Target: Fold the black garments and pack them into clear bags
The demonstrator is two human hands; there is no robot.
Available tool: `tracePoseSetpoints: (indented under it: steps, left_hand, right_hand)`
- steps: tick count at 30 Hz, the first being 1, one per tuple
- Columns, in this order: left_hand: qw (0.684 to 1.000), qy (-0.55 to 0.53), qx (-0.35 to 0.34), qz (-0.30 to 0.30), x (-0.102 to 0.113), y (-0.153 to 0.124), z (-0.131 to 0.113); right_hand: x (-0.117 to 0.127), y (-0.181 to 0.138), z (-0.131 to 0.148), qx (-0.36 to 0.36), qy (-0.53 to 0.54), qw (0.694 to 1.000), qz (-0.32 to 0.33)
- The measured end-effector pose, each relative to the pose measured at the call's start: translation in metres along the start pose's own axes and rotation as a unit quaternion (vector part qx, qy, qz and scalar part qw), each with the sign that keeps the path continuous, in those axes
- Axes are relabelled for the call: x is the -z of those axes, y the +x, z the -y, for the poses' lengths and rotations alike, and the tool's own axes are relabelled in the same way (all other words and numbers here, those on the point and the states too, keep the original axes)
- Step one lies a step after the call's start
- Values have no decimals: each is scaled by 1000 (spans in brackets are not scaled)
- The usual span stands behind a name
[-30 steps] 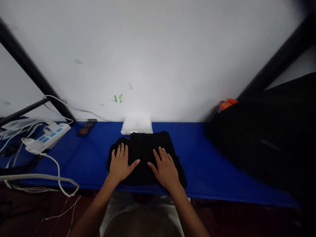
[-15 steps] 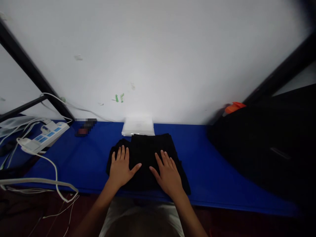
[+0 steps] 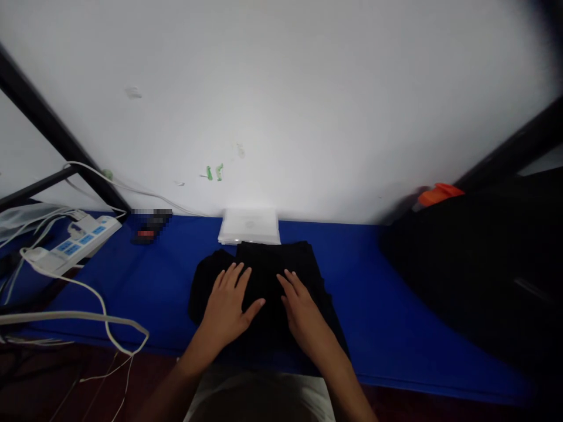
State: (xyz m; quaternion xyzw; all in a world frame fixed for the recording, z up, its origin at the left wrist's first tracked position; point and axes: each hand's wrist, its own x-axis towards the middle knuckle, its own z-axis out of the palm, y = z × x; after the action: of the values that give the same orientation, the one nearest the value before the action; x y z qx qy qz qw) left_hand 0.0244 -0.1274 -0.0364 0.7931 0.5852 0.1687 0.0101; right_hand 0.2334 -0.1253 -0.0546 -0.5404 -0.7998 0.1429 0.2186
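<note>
A folded black garment (image 3: pixel 272 258) lies on the blue tabletop (image 3: pixel 360 305) in front of me; its exact kind is hard to make out in the dim light. My left hand (image 3: pixel 226 305) is on the left part of the cloth, fingers stretched out and thumb pointing right. On the right part is my right hand (image 3: pixel 305 313), its fingers extended, some side by side. Neither hand grips the fabric. Just behind the garment, against the wall, sits a stack of clear plastic bags or sheets (image 3: pixel 250 227).
At left, a white power strip (image 3: pixel 81 243) has white cables (image 3: pixel 97 318) looping over the table edge. A blurred dark object (image 3: pixel 152 227) lies near the wall. A large black bag or cloth (image 3: pixel 479 269) covers the right end, with an orange item (image 3: pixel 440 193) behind it.
Both hands have shifted slightly on the cloth; the left moved right, and the right hand's fingers drew closer together. The view has moved a little. The garment remains in place.
</note>
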Motion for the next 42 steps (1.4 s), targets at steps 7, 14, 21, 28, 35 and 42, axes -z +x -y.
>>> tracePoseSetpoints:
  steps: [7,14,21,28,35,42]
  left_hand:
    - [997,15,-16,69,-17,-6,9]
    - [998,10,-21,64,-20,-6,10]
    - [998,1,-17,67,-19,-5,10]
    - [998,5,-18,61,-19,-4,10]
    - [998,10,-21,60,-20,-4,11]
    - [998,16,-24,51,-21,-6,12]
  right_hand:
    - [-14,2,-19,-27,-152,988,-17]
    - [-18,2,-16,-19,-161,987,-15]
    - [-17,4,-16,-17,-153,988,-10]
    - [-15,4,-15,-25,-148,989,-2]
    - [-14,5,-13,-26,-157,987,4]
    - [-15,4,-13,-21,-151,988,0]
